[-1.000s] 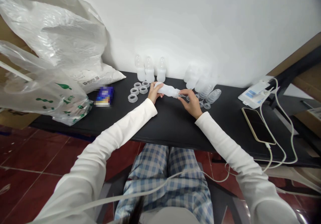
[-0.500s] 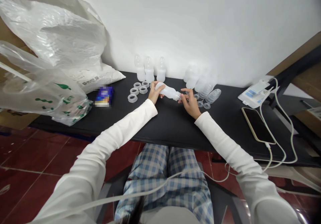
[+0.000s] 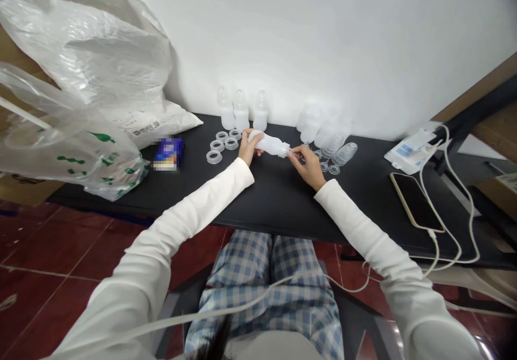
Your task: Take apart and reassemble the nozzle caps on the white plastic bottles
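Gripping the white bottle (image 3: 270, 144) sideways just above the far middle of the black table (image 3: 262, 204), the left hand (image 3: 247, 150) stays wrapped round its base; the right hand (image 3: 309, 165) (looser half a second ago) now pinches a small clear piece (image 3: 296, 154) against its mouth.

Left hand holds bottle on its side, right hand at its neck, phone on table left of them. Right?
No: the head view shows the phone right of the hands. The left hand does hold the bottle on its side, right hand at its neck.
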`<state>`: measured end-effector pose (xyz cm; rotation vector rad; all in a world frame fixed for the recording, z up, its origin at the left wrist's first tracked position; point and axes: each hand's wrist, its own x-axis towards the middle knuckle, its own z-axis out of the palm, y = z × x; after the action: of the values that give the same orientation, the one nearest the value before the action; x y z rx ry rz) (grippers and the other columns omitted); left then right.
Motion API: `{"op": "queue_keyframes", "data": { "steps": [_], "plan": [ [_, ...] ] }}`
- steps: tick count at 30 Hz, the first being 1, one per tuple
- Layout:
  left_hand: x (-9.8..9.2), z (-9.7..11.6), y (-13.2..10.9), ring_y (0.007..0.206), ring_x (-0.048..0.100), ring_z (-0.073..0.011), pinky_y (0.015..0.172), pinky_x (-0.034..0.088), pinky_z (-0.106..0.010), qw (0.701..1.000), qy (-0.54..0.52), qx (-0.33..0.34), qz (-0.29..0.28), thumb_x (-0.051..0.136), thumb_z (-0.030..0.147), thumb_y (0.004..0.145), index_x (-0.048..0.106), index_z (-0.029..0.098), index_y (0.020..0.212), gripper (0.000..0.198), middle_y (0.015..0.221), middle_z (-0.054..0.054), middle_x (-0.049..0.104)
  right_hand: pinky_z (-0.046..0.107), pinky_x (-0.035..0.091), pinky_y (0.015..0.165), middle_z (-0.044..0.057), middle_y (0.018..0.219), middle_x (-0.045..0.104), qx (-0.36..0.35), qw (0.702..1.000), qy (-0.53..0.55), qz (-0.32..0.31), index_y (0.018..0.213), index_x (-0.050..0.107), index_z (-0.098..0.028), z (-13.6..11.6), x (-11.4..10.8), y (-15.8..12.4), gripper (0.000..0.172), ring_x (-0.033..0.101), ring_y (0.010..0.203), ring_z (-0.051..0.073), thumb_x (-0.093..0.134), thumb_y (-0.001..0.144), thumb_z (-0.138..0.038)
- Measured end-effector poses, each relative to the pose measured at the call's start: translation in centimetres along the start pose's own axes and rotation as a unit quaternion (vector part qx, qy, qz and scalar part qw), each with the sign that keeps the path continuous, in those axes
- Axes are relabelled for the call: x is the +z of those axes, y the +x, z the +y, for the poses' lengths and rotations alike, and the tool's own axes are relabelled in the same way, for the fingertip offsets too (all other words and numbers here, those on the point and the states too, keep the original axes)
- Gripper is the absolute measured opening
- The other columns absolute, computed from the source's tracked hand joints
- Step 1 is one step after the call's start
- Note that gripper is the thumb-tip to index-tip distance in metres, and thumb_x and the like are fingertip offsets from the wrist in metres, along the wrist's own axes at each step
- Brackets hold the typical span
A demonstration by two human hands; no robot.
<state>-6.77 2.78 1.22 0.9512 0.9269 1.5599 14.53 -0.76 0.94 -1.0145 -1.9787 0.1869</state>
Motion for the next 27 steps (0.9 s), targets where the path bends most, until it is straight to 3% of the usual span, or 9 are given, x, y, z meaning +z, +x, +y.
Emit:
{"op": "queue_keyframes", "data": {
  "steps": [7,10,12,14,17,23,27],
  "plan": [
    [0.09,0.11,-0.07,0.043,0.050,-0.0076,0.038,0.032,-0.020,1.000,0.013,0.004,-0.008,0.080,0.042,0.069,0.047,0.023,0.094,0.046,0.069,0.006,0.057,0.037,0.040,0.075,0.004,0.078,0.061,-0.003,0.998,-0.067,-0.003,0.079,0.064,-0.022,0.26,0.00,-0.08,0.045,0.057,0.076,0.019,0.042,0.103,-0.053],
    [0.04,0.19,-0.09,0.045,0.051,-0.0064,0.039,0.032,-0.019,1.000,0.022,0.007,-0.003,0.081,0.042,0.070,0.048,0.022,0.095,0.045,0.073,0.005,0.058,0.038,0.042,0.079,0.006,0.091,0.066,-0.002,0.997,-0.072,0.005,0.102,0.065,-0.022,0.23,-0.01,-0.12,0.034,0.060,0.083,0.021,0.053,0.098,-0.054],
    [0.02,0.21,-0.12,0.045,0.051,-0.0059,0.040,0.032,-0.019,1.000,0.024,0.011,0.001,0.081,0.041,0.070,0.048,0.022,0.095,0.046,0.077,0.004,0.059,0.040,0.044,0.082,0.009,0.103,0.067,-0.016,0.997,-0.070,0.001,0.122,0.059,-0.021,0.10,-0.04,-0.08,0.046,0.061,0.089,0.024,0.064,0.091,-0.054],
    [0.01,0.19,-0.14,0.046,0.051,-0.0058,0.040,0.032,-0.020,1.000,0.024,0.015,-0.001,0.082,0.041,0.069,0.048,0.022,0.095,0.047,0.079,0.004,0.059,0.041,0.045,0.083,0.010,0.108,0.067,-0.036,0.996,-0.076,-0.011,0.129,0.055,-0.020,-0.09,-0.09,-0.03,0.053,0.062,0.093,0.026,0.070,0.087,-0.051],
    [0.02,0.12,-0.10,0.046,0.052,-0.0060,0.041,0.032,-0.019,1.000,0.025,0.011,-0.005,0.083,0.040,0.068,0.048,0.022,0.095,0.047,0.077,0.004,0.058,0.041,0.045,0.081,0.011,0.108,0.067,-0.051,0.994,-0.089,-0.024,0.123,0.056,-0.021,-0.36,-0.15,0.01,0.043,0.063,0.095,0.027,0.068,0.090,-0.045],
    [0.08,0.20,-0.29,0.047,0.051,-0.0061,0.042,0.032,-0.019,0.999,0.029,0.014,-0.023,0.085,0.042,0.066,0.050,0.023,0.095,0.049,0.077,0.004,0.058,0.040,0.043,0.081,0.009,0.100,0.066,-0.039,0.994,-0.099,-0.029,0.105,0.063,-0.022,-0.15,-0.08,-0.16,0.031,0.061,0.094,0.025,0.053,0.098,-0.051],
    [0.23,0.38,-0.58,0.048,0.052,-0.0068,0.042,0.033,-0.020,0.998,0.039,0.029,-0.031,0.085,0.041,0.065,0.051,0.023,0.096,0.049,0.080,0.003,0.059,0.041,0.041,0.080,0.008,0.091,0.064,-0.014,0.995,-0.086,-0.043,0.088,0.064,-0.022,0.34,0.09,-0.30,0.044,0.060,0.089,0.024,0.032,0.106,-0.048]
  ]
}}
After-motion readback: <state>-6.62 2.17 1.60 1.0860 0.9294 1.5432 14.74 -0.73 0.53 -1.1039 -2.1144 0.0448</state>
